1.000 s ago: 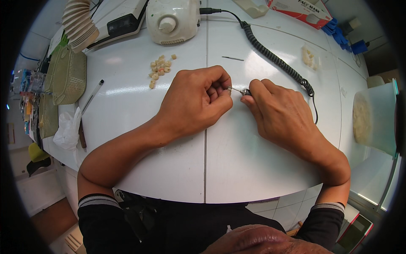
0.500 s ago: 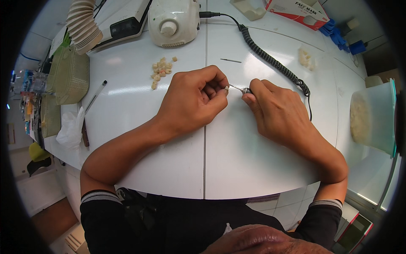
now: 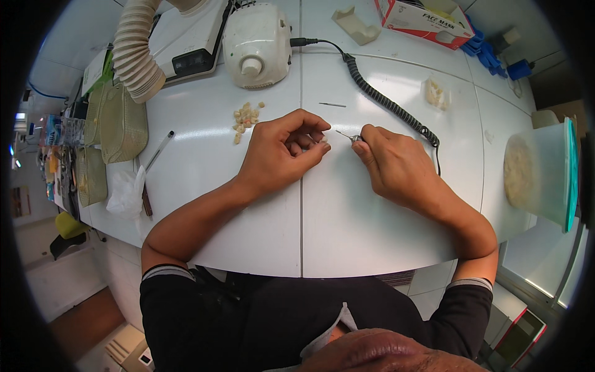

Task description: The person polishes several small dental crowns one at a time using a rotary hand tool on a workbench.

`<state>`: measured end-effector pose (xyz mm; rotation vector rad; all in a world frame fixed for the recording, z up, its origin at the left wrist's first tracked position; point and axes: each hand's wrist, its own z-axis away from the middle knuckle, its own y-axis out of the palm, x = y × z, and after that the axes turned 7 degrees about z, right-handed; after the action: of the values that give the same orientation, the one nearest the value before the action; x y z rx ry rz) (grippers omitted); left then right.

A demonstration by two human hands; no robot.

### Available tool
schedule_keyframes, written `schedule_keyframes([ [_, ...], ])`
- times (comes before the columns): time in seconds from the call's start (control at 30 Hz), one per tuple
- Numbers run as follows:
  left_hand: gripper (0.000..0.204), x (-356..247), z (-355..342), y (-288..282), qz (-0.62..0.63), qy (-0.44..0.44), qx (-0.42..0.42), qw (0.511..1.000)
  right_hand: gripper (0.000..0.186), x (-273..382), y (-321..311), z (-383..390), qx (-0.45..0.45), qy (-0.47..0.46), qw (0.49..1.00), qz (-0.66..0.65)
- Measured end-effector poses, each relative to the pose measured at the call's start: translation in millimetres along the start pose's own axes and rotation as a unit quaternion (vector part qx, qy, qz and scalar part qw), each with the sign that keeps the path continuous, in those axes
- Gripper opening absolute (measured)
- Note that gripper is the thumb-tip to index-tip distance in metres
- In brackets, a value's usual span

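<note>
My left hand (image 3: pixel 279 152) is closed in a pinch on a small cream piece (image 3: pixel 323 139), mostly hidden by thumb and fingertips. My right hand (image 3: pixel 396 167) grips a metal rotary handpiece (image 3: pixel 356 137); its thin bit points left at the piece, a short gap from it. Beyond my hands lie a pile of small cream tooth-like pieces (image 3: pixel 246 115) and a loose slender metal bit (image 3: pixel 332 105). A coiled black cord (image 3: pixel 390 102) runs from the handpiece side to a white control box (image 3: pixel 254 53) at the back.
Left: mesh baskets (image 3: pixel 124 124), pen (image 3: pixel 155 152), crumpled plastic bag (image 3: pixel 124 195). Back: ribbed hose (image 3: pixel 133 65), white device (image 3: pixel 180 43), small tray (image 3: pixel 354 25), red-white box (image 3: pixel 421 22). Right: lidded plastic container (image 3: pixel 536 173), small clear holder with cream pieces (image 3: pixel 435 94).
The bit's tip has drawn slightly away from the piece in my left fingers. The whole view has shifted, with the table's things appearing a little lower in the picture.
</note>
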<state>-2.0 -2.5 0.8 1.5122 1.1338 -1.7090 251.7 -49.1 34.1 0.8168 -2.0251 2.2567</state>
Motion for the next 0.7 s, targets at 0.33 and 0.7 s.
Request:
schedule_keyframes([
  [0.33,0.022,5.2,0.5,0.5,0.011,0.002,0.006,1.000,0.035,4.9,-0.4,2.3,0.028,-0.018,0.999,0.018],
  [0.7,0.024,-2.7,-1.5,-0.9,-0.040,-0.004,0.014,0.999,0.035,6.2,2.2,0.0,0.028,-0.023,0.999,0.033],
])
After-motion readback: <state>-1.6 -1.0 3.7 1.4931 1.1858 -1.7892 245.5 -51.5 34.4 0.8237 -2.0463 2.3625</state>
